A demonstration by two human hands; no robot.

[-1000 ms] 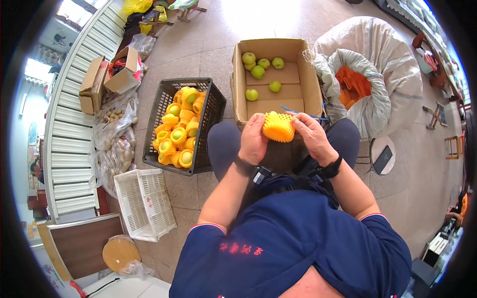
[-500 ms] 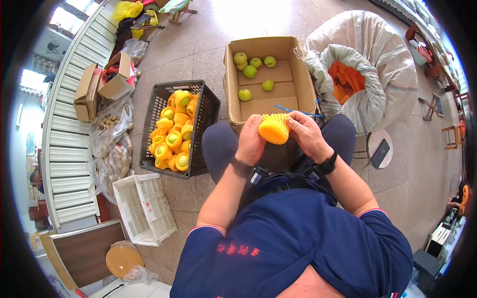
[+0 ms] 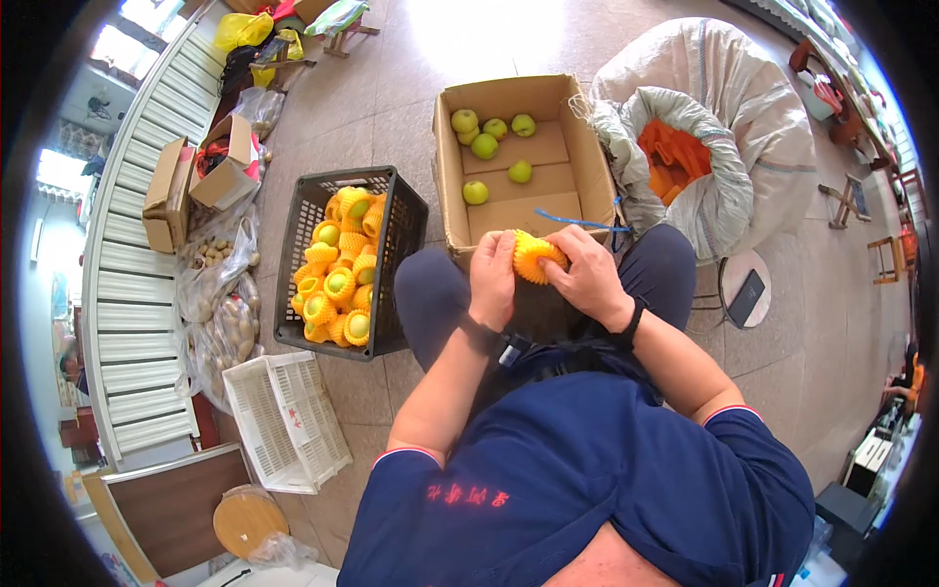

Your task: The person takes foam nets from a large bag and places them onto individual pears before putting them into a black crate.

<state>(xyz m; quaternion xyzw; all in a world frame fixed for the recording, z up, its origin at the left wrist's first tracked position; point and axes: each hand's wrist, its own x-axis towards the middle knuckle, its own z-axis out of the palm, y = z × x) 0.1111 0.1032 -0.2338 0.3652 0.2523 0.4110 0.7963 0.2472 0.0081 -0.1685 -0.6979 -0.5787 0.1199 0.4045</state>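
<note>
From where I stand, the yellow foam sleeve (image 3: 529, 256) sits between the fingertips of both hands, above the gap between the seated person's knees (image 3: 430, 289). The left hand (image 3: 492, 281) pinches its left side; the right hand (image 3: 593, 277) grips its right side, thumb pressed at the rim. Whether a fruit sits inside cannot be told: fingers and foam cover the interior. Caution: uneven pull between the two grips could tear the thin mesh at the rim. If either grip loosens while the other pulls, the sleeve, with any contents, could slip and drop between the knees to the floor (image 3: 377, 411). Hard thumb pressure could bruise a fruit beneath the foam. Just beyond the fingers, a blue strap (image 3: 575, 220) crosses the near end of the cardboard box (image 3: 587, 176); a knuckle or wrist passing over it could snag. To the left of the fingers, the black crate (image 3: 403, 259) holds sleeved fruit (image 3: 338, 284) heaped high; a knock from the left arm could dislodge the topmost pieces.
</note>
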